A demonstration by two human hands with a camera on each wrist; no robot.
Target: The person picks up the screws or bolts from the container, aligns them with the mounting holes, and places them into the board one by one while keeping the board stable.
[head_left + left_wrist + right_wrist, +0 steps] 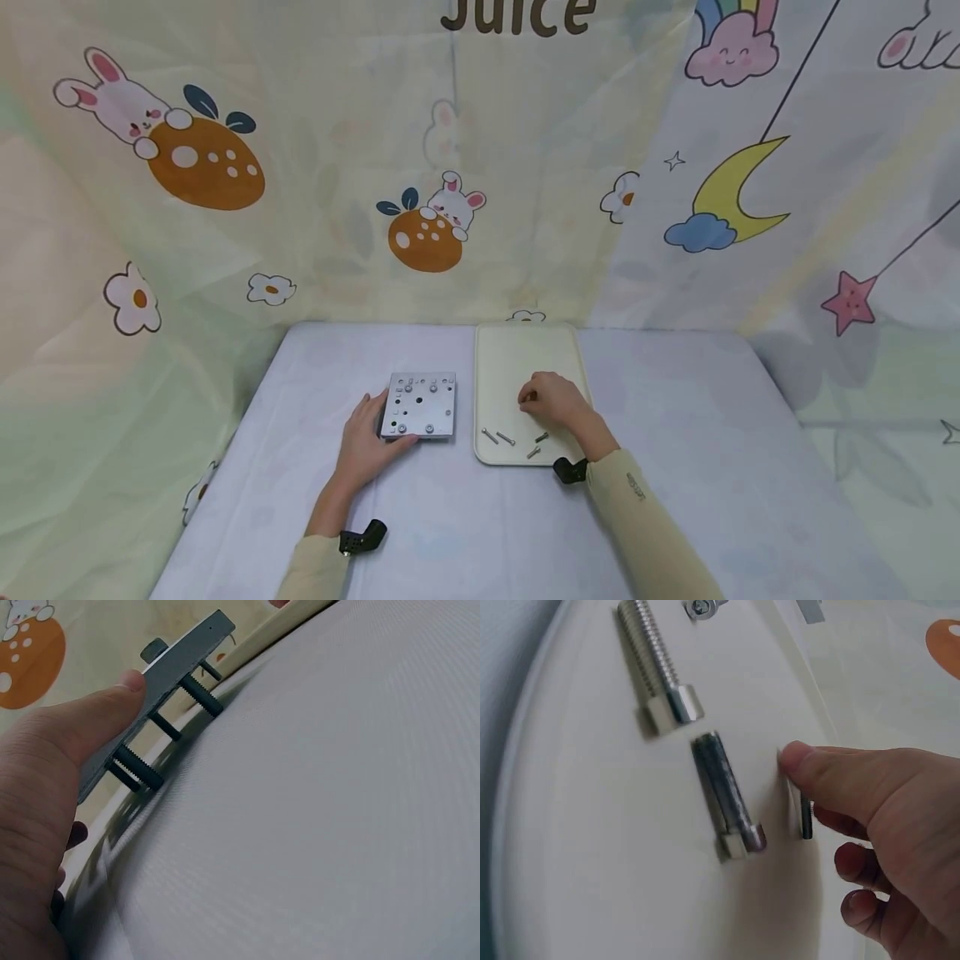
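Grey metal plate (419, 406), square, drilled with holes, several bolts already through it (their threaded shanks stick out underneath in the left wrist view); it sits on the desk (675, 467) toward the far edge and left of the middle, its near left corner taken by the left hand (369, 446). That hand grips the plate's edge, thumb laid on the top face, the other fingers curled below, and holds it tilted off the cloth. Cream tray (525, 354), rounded corners, just right of the plate and not touching it, reaching to the desk's far edge. Right hand (551, 400), resting on the tray's middle, fingers curled, thumb and fingertip pinching a small dark bolt (805, 814) held against the tray surface (only a short length of it shows). Loose silver bolts, four, scattered along the tray's near edge: two (498, 436) at its left near corner, two (537, 443) more just near the right wrist. Black camera mounts on both wrists, pale sleeves. Backdrop, printed cloth with rabbits, oranges, a moon (738, 187).
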